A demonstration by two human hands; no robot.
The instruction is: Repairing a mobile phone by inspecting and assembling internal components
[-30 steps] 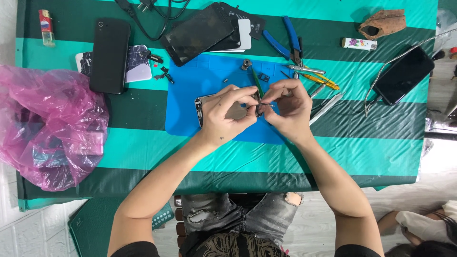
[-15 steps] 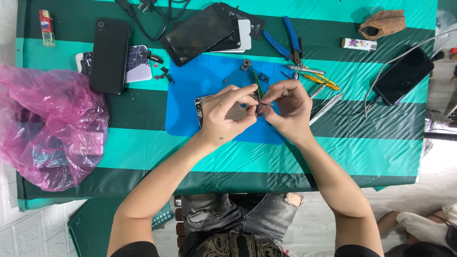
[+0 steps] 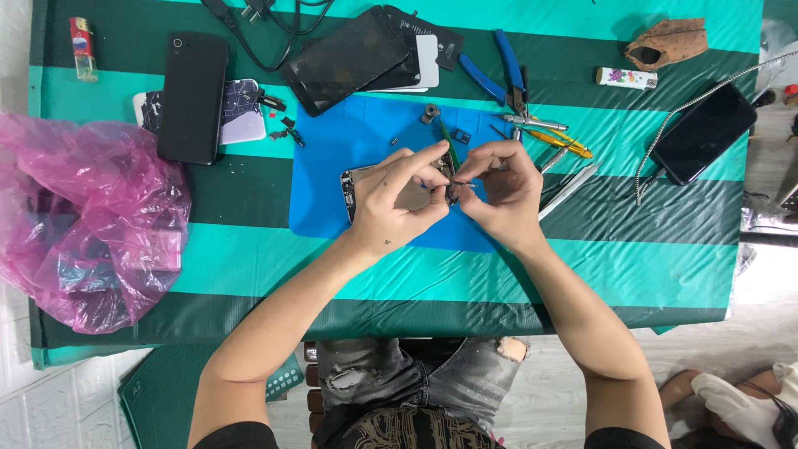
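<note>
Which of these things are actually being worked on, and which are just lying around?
In hand:
left hand
right hand
opened phone
blue mat

Lying about:
pink bag
black phone
blue pliers
two lighters
dark screen panel

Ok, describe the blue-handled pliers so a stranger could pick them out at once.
Start at the blue mat in the middle of the green striped table. Just past its far right corner lie the pliers, on a dark stripe beside the stacked phone screens. They alone have blue handles; the tools nearest them are yellow or bare metal.
</note>
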